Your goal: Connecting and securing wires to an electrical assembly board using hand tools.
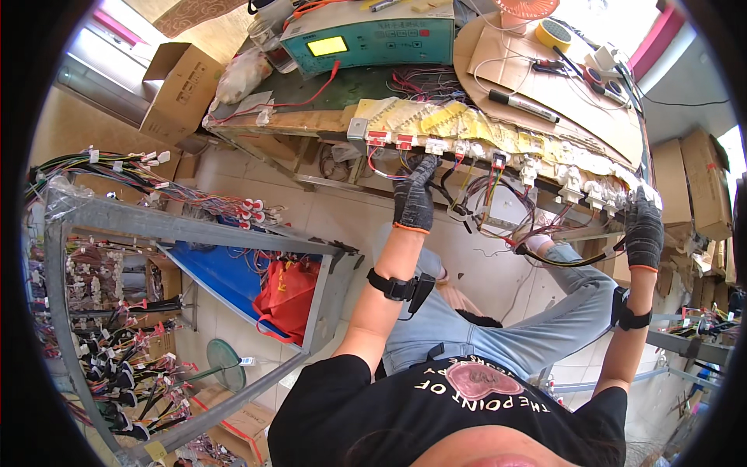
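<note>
A wire harness (pixel 498 183) hangs by its white plugs along the taped front edge of the bench. My left hand (pixel 415 194), in a dark grey glove, is closed on a white connector (pixel 436 146) near the left part of the row. At the right end of the row, my right hand (pixel 644 231), gloved alike, has its fingers closed at another white connector (pixel 655 199); its fingertips are partly hidden. Between the hands, more white plugs (pixel 570 192) sit in the row, with coloured wires and a black-sleeved cable (pixel 595 255) looping below.
A teal tester (pixel 369 39) with a lit yellow screen stands on the bench (pixel 311 109). A black marker (pixel 524 106) lies on cardboard (pixel 576 117), near a yellow tape roll (pixel 554 34). At left, a metal frame (pixel 194 228) carries harness bundles; a red bag (pixel 288 297) lies on a blue panel (pixel 206 268).
</note>
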Tool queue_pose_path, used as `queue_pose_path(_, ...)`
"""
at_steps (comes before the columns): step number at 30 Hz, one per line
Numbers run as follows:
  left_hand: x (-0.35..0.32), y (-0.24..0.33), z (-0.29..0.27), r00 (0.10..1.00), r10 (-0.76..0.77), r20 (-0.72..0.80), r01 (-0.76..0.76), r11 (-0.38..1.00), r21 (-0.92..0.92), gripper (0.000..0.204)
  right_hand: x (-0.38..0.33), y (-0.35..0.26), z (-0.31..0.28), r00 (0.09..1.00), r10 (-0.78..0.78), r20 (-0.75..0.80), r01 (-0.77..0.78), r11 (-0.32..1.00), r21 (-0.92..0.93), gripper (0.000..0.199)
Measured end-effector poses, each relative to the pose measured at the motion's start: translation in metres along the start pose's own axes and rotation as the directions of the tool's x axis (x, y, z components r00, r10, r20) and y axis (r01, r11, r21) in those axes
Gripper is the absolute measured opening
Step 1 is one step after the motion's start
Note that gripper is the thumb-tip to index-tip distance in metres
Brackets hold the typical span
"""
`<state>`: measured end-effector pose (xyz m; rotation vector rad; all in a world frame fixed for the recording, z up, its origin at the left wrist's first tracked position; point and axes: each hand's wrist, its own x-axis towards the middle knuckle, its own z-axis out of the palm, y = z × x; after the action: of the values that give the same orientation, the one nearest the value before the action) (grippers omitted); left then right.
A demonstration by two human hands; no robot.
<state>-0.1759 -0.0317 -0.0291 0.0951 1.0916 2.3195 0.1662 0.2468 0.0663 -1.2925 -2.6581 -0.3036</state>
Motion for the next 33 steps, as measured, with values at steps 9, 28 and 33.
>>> queue_pose_path(9,0.008,-0.011,-0.015,0.987,0.091,0.13,-0.101,0.992,0.069,0.024,-0.065,-0.085,-0.107,0.965,-0.239,-0.105,0.245,0.69,0.681,0.026)
queue_pose_path(28,0.004,0.0,-0.014,0.987,0.001,0.162,-0.002,1.0,0.006,0.024,-0.188,-0.117,-0.203,0.78,-0.304,-0.547,0.543,-0.105,0.833,0.02)
queue_pose_path(33,0.005,-0.001,-0.015,0.986,-0.028,0.166,0.025,0.999,0.023,0.027,-0.188,-0.116,-0.196,0.802,-0.288,-0.523,0.528,-0.065,0.847,0.02)
